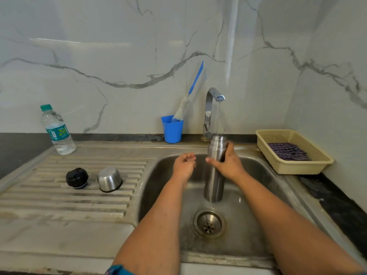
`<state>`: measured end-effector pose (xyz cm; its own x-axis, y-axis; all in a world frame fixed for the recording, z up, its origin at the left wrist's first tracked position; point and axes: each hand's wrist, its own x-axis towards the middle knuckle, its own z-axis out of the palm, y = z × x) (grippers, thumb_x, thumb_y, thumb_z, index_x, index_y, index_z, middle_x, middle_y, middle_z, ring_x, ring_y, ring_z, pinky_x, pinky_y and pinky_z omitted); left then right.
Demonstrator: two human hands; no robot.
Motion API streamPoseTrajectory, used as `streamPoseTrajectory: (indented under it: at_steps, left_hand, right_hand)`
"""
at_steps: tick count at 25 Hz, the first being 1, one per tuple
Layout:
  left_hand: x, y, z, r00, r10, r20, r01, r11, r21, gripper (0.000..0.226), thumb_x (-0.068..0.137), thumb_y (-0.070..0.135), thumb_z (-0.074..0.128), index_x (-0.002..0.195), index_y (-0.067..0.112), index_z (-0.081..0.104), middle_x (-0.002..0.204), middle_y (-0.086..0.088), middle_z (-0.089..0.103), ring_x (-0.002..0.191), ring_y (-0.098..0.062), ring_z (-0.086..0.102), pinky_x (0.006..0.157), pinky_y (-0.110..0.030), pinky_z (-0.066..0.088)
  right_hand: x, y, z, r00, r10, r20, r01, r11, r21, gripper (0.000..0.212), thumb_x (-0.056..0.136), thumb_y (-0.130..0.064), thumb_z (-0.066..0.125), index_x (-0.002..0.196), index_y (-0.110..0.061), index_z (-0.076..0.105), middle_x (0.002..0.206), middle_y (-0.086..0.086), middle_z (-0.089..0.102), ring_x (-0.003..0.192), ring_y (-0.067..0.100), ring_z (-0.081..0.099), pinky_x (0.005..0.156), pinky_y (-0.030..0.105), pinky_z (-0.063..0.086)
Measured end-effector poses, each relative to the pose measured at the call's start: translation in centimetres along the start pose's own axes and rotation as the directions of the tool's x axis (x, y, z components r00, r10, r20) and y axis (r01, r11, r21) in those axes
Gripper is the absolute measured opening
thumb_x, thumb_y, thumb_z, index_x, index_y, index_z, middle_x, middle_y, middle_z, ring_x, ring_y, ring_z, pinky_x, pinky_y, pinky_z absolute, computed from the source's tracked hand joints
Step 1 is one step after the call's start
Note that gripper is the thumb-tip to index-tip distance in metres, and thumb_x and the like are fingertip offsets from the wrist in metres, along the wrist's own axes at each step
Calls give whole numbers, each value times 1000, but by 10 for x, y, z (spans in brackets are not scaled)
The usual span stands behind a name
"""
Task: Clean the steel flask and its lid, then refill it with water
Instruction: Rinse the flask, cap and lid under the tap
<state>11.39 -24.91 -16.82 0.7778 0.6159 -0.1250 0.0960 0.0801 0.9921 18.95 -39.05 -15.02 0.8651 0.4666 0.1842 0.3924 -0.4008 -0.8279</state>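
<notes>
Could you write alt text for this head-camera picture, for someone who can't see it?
A person's right hand holds a steel flask upright under a running tap in a sink, while the left hand hovers beside it holding nothing. On the drainboard lie a black stopper and a steel cup lid.

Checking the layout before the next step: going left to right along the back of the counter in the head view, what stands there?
Clear plastic water bottle with green cap → blue plastic cup → chrome tap → beige plastic basket.
</notes>
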Motion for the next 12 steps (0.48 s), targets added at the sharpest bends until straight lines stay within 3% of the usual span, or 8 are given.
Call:
streamPoseTrajectory:
  at_steps: [2,6,10,12]
  left_hand:
    - [-3,-2,0,1000,-9,-9,9,1000,10,37,90,-5,51,117,15,64,113,1,65,105,-11,58,97,-31,47]
    - [-1,-4,1,1000,-2,11,2,998,56,36,91,-2,51,118,17,63,115,2,64,104,-10,57,96,-32,47]
    - [-4,-8,2,1000,9,17,-11,996,88,37,90,-2,52,119,17,63,116,0,64,102,-12,59,90,-29,48]
    - [-1,-9,2,999,38,15,-39,993,115,36,90,-1,52,120,16,62,116,0,64,102,-12,59,86,-25,47]
  right_hand:
    - [-6,7,1,993,48,111,-35,993,-111,83,78,-31,78,139,-15,24,134,11,51,116,26,53,93,35,46]
    - [3,4,-11,999,-32,-38,30,999,-40,87,77,-31,78,142,-20,20,136,8,49,120,27,50,100,43,44]
    - [-9,14,2,980,93,174,-66,985,-157,82,77,-28,78,138,-15,25,132,9,52,112,22,53,91,32,45]
    - [-5,9,1,997,18,79,-12,998,-68,82,78,-30,78,139,-16,25,128,4,51,108,18,51,89,30,43]
